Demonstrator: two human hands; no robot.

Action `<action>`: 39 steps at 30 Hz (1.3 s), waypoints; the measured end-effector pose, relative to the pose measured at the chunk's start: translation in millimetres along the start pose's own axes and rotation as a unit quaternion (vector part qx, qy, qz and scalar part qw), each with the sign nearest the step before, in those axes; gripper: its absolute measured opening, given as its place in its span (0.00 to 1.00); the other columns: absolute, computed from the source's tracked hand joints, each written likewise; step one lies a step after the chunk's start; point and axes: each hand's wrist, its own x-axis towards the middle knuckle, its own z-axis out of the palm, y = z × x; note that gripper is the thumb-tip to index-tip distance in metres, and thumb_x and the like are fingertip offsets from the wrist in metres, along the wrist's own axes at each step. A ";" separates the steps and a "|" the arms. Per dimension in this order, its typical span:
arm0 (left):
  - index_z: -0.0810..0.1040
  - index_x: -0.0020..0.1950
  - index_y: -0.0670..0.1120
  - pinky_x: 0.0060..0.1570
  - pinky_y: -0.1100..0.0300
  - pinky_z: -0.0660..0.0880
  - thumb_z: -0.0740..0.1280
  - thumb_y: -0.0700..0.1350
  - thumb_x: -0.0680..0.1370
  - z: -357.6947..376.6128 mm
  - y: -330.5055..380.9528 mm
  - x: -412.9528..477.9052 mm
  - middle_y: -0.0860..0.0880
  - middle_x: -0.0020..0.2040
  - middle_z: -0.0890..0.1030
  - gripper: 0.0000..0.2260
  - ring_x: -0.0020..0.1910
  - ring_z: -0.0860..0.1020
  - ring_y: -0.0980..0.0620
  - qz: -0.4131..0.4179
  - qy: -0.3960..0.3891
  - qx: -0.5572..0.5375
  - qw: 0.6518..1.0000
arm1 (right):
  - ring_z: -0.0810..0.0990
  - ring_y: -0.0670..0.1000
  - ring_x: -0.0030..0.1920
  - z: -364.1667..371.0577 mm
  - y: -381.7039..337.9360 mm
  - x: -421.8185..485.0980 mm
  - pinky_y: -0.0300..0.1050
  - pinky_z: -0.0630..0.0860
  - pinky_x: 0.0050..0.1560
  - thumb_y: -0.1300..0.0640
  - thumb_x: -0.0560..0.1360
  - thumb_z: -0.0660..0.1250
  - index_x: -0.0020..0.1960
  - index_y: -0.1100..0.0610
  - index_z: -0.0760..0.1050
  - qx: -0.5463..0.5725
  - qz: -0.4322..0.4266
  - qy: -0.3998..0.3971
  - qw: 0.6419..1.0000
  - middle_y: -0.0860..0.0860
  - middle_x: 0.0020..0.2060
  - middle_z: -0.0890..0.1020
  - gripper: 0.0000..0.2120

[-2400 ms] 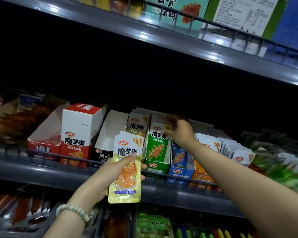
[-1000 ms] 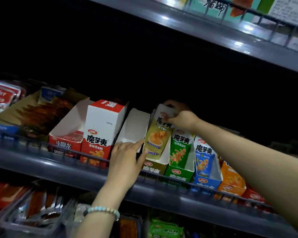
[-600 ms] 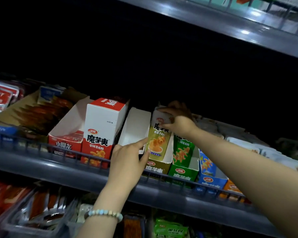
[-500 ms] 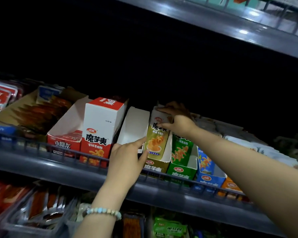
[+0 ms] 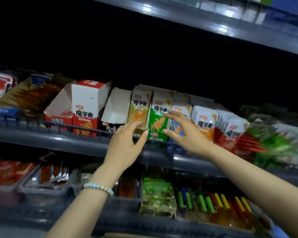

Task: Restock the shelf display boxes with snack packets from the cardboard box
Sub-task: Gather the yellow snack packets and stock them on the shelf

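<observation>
Yellow snack packets (image 5: 139, 107) stand upright in their display box just above the left hand's (image 5: 126, 148) fingertips. Green packets (image 5: 159, 121) fill the next box, between both hands. The right hand (image 5: 185, 133) hovers, fingers spread, before blue packets (image 5: 176, 128). The left fingers are loosely parted, holding nothing. A white box (image 5: 117, 107) stands open just left of them.
</observation>
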 end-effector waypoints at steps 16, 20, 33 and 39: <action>0.55 0.78 0.50 0.72 0.53 0.57 0.55 0.60 0.80 116.7 -69.5 -198.0 0.50 0.78 0.58 0.29 0.75 0.59 0.50 -0.069 -0.442 0.214 0.868 | 0.56 0.50 0.75 166.9 92.0 -244.1 0.42 0.56 0.71 0.48 0.77 0.66 0.77 0.51 0.55 0.109 0.256 -0.249 0.928 0.49 0.76 0.57 0.33; 0.54 0.78 0.50 0.72 0.53 0.57 0.54 0.59 0.81 134.9 -101.9 -238.1 0.51 0.78 0.56 0.28 0.76 0.58 0.48 -0.135 -0.483 0.230 0.834 | 0.59 0.54 0.74 218.2 108.5 -272.9 0.43 0.60 0.70 0.49 0.77 0.66 0.76 0.55 0.56 0.145 0.325 -0.292 0.888 0.53 0.75 0.58 0.32; 0.54 0.78 0.46 0.72 0.54 0.58 0.54 0.55 0.82 190.9 -192.4 -343.4 0.45 0.78 0.58 0.27 0.75 0.60 0.46 -0.413 -0.499 0.109 0.755 | 0.70 0.57 0.68 329.6 157.2 -340.2 0.40 0.67 0.61 0.56 0.77 0.67 0.72 0.61 0.64 0.278 0.574 -0.228 0.736 0.58 0.70 0.68 0.26; 0.44 0.79 0.51 0.75 0.46 0.42 0.46 0.47 0.85 207.7 -204.7 -363.6 0.46 0.78 0.39 0.22 0.77 0.38 0.42 -0.440 -0.572 0.162 0.673 | 0.64 0.58 0.72 349.7 175.4 -338.8 0.45 0.65 0.65 0.52 0.79 0.63 0.76 0.52 0.57 0.297 0.608 -0.199 0.708 0.55 0.74 0.62 0.28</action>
